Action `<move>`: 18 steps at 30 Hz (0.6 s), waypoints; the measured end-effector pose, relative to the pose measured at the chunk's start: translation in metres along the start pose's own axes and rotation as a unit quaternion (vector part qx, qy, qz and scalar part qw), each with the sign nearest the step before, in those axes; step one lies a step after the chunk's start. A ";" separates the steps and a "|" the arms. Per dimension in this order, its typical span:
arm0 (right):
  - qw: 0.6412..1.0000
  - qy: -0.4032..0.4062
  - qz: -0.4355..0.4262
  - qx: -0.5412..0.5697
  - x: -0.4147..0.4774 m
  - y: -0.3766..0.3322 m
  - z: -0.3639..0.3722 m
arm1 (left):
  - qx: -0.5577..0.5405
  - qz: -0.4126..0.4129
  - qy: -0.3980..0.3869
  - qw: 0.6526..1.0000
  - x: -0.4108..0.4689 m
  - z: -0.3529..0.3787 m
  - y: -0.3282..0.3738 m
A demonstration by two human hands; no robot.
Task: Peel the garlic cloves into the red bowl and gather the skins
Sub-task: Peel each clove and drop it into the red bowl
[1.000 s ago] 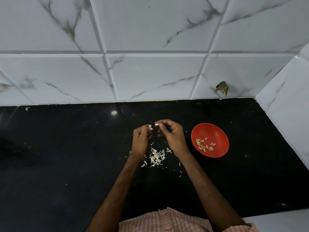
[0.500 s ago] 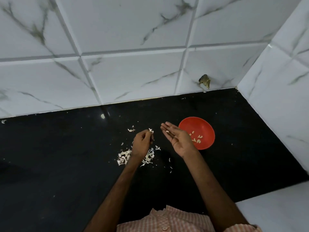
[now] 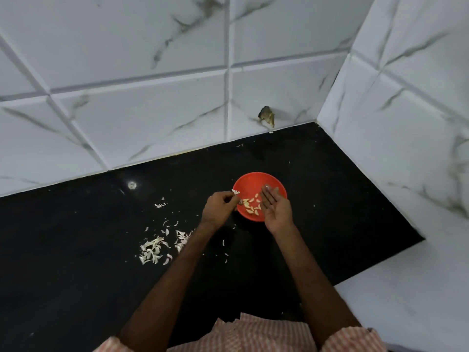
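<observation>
On the black stone counter (image 3: 330,199), toward its back right corner, a round red plastic bowl (image 3: 253,177), with pale peeled garlic cloves (image 3: 251,207) inside. Over the bowl's right half, the right hand (image 3: 276,210), palm up, fingers straight. At its left rim, the left hand (image 3: 219,207), pinching a white papery skin scrap (image 3: 235,191). Left of the bowl and nearer, beside the left forearm, a loose heap of white garlic skins (image 3: 152,250). Behind everything, the white marble-veined tiled wall (image 3: 152,118).

Red bowl (image 3: 253,181) with peeled cloves (image 3: 250,207), skins (image 3: 151,250) outside it.
The round bowl stands upright; pale cloves lie loose inside; white papery skins lie scattered to its left.
</observation>
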State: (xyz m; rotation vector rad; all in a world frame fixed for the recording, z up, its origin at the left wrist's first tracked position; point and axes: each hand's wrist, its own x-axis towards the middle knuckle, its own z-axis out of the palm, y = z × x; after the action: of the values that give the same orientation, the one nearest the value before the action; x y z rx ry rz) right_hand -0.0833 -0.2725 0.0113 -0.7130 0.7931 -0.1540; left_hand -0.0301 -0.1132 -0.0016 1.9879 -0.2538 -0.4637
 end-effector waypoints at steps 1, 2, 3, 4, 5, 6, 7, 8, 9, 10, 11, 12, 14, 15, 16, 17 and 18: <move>1.000 -0.005 0.000 -0.016 -0.001 -0.001 0.001 | 0.010 -0.006 0.001 1.000 0.001 0.002 -0.002; 0.999 -0.010 0.001 -0.034 -0.001 -0.002 0.001 | 0.024 -0.010 0.005 1.000 0.003 0.004 -0.002; 0.999 -0.017 0.004 -0.051 -0.002 -0.001 0.002 | 0.039 -0.016 0.011 0.999 0.003 0.005 -0.003; 0.998 -0.021 0.005 -0.064 -0.001 0.000 0.003 | 0.051 -0.021 0.019 0.998 0.004 0.005 -0.003; 0.997 -0.024 0.004 -0.074 0.000 0.000 0.002 | 0.060 -0.024 0.028 0.998 0.004 0.005 -0.003; 0.996 -0.023 -0.002 -0.082 0.000 0.000 0.002 | 0.068 -0.025 0.035 0.997 0.003 0.004 -0.003; 0.996 -0.019 -0.013 -0.087 0.001 0.000 0.000 | 0.076 -0.024 0.041 0.996 0.002 0.003 -0.003; 0.996 -0.014 -0.027 -0.090 0.002 -0.001 -0.002 | 0.084 -0.022 0.046 0.995 0.000 0.002 -0.004; 0.995 -0.009 -0.046 -0.089 0.002 -0.002 -0.003 | 0.097 -0.019 0.048 0.994 -0.002 0.001 -0.004; 0.993 -0.007 -0.071 -0.095 0.003 -0.001 -0.005 | 0.113 -0.017 0.048 0.992 -0.004 -0.001 -0.005; 0.988 -0.009 -0.102 -0.118 0.001 0.003 -0.005 | 0.136 -0.013 0.043 0.990 -0.007 -0.003 -0.007; 0.978 -0.022 -0.133 -0.158 -0.001 0.008 -0.005 | 0.164 -0.006 0.034 0.986 -0.010 -0.005 -0.008; 0.941 -0.091 -0.184 -0.268 -0.010 0.027 -0.002 | 0.215 0.016 0.009 0.976 -0.020 -0.006 -0.009; 0.908 -0.134 -0.204 -0.341 -0.015 0.041 0.000 | 0.233 0.024 0.004 0.972 -0.026 -0.006 -0.012; 0.867 -0.167 -0.226 -0.412 -0.018 0.055 0.002 | 0.243 0.026 0.006 0.970 -0.031 -0.006 -0.016; 0.828 -0.184 -0.251 -0.466 -0.020 0.066 0.004 | 0.243 0.022 0.013 0.970 -0.036 -0.007 -0.022; 0.808 -0.185 -0.270 -0.490 -0.021 0.076 0.006 | 0.230 0.015 0.019 0.973 -0.042 -0.009 -0.029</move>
State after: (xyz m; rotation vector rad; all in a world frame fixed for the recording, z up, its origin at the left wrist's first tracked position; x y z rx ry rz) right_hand -0.1037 -0.2038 -0.0215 -1.8976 0.2109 -0.1007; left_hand -0.0643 -0.0769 -0.0152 2.4376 -0.3931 -0.3688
